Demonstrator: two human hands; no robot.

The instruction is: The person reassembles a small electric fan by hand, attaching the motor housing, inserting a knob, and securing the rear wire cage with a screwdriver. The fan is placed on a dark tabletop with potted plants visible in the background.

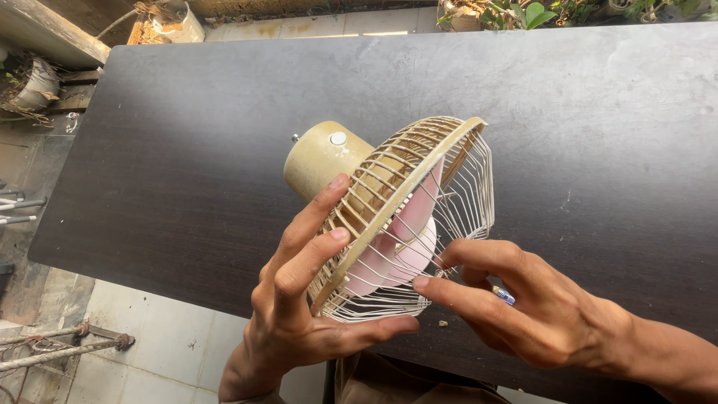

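A small beige fan point(389, 194) is held tilted above a dark table point(187, 150). It has a round motor housing point(321, 157), a cream wire guard point(464, 187) and pink blades point(407, 232) inside. My left hand point(299, 299) grips the guard's rim from below, fingers on the rear cage and thumb under the front. My right hand point(516, 299) touches the front wire guard with its fingertips and holds a small blue-tipped object point(504, 295) between the fingers.
Potted plants point(516, 11) stand beyond the table's far edge. A pot point(34, 82) and metal rods point(60, 348) lie on the tiled floor to the left. A tiny crumb point(443, 323) rests on the table near its front edge.
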